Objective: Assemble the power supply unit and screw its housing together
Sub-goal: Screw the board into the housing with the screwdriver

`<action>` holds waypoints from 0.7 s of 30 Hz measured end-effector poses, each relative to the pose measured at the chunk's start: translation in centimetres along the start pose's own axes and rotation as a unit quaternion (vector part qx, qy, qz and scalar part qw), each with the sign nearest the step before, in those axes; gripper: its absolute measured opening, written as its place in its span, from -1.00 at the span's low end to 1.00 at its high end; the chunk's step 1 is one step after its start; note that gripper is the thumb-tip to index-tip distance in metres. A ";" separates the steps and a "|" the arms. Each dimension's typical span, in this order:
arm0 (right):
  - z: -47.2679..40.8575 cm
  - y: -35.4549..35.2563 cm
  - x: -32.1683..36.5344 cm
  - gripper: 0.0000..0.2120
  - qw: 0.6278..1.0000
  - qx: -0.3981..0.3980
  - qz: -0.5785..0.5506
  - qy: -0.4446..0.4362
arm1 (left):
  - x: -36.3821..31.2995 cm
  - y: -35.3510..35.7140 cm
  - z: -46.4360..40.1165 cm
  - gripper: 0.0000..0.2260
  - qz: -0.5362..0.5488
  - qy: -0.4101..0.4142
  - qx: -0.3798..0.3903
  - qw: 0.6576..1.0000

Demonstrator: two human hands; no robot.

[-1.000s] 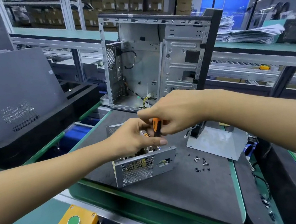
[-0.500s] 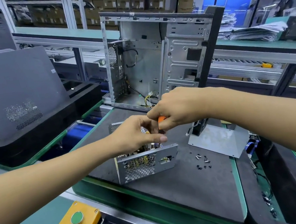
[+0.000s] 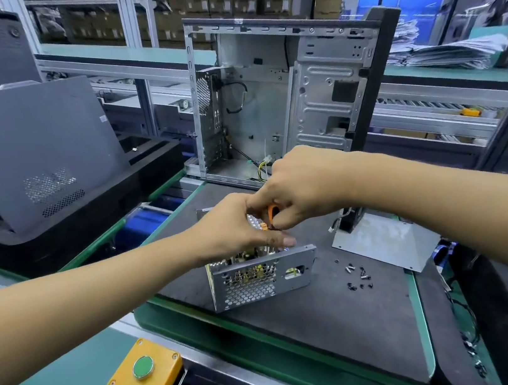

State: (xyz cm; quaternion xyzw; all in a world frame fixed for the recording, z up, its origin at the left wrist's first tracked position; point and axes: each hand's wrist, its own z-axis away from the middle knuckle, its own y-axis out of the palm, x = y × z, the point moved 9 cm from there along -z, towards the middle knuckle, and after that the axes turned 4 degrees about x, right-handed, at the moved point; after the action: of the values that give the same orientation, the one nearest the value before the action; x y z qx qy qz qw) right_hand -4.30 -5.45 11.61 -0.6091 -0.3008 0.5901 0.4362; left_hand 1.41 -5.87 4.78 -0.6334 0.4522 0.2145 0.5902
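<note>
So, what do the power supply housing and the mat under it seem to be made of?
The power supply housing looks like bare sheet metal: dull silver, thin folded walls, punched honeycomb holes. The mat looks like dark grey rubber or foam, matte with a rounded edge; which one, I cannot tell.

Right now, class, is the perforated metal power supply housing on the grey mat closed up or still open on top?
Open. The perforated metal power supply housing has no cover on top: components show above its front wall, and a flat grey metal cover plate lies apart to its right.
</note>
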 end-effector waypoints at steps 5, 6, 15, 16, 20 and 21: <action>0.6 -0.1 -0.7 -0.84 0.999 0.011 -0.032 0.014 | 0.6 0.2 -0.2 -0.81 0.015 -0.023 -0.002 1.000; 0.7 -0.1 -0.7 -0.82 0.998 0.011 -0.062 0.012 | 0.6 0.5 -0.1 -0.89 0.043 -0.017 0.020 0.999; 0.5 1.0 -0.4 -0.93 0.984 0.036 -0.174 -0.004 | 0.4 1.2 -0.3 -0.80 0.073 -0.002 0.034 0.997; 0.6 1.2 -0.5 -0.93 0.983 0.033 -0.180 0.000 | 0.5 1.1 -0.2 -0.78 0.075 -0.001 0.017 0.997; 0.9 2.1 -1.1 -0.91 0.969 0.048 -0.238 0.038 | 1.0 1.3 -0.5 -0.67 0.067 -0.015 -0.005 0.998; 0.9 2.2 -1.2 -0.89 0.963 0.052 -0.259 0.045 | 1.0 1.4 -0.6 -0.72 0.063 -0.011 0.006 0.998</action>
State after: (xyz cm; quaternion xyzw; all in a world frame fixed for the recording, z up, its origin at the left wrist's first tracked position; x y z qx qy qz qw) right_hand -5.64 -7.37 10.27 -0.5130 -0.3969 0.4438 0.6183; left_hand 0.61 -6.61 3.34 -0.5978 0.4855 0.2553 0.5846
